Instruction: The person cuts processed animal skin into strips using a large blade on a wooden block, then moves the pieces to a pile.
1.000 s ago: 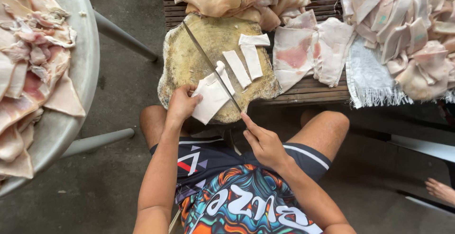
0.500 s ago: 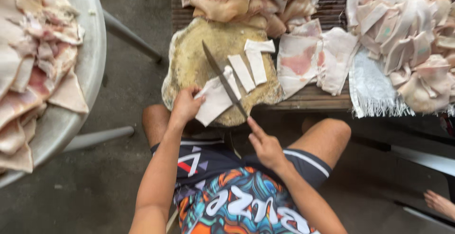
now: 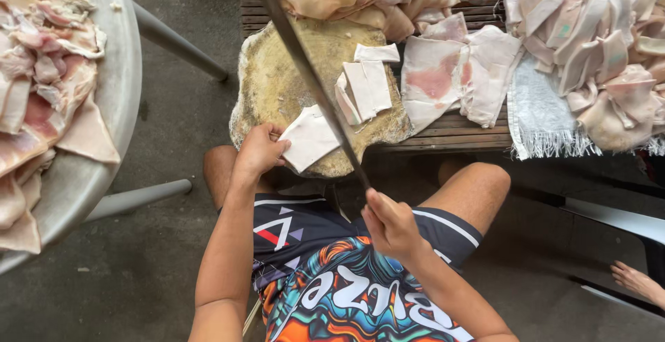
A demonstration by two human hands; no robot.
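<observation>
The left hand (image 3: 260, 151) presses its fingers on a soft, slippery white fat slab (image 3: 309, 138) on the round chopping block (image 3: 277, 86), best pinned flat, while the right hand (image 3: 391, 224) grips the long knife (image 3: 305, 72).

The left hand (image 3: 260, 149) pins a pale slab (image 3: 309, 138) on the round block (image 3: 277, 79); the right hand (image 3: 391, 224) grips a long knife (image 3: 305, 72).
</observation>
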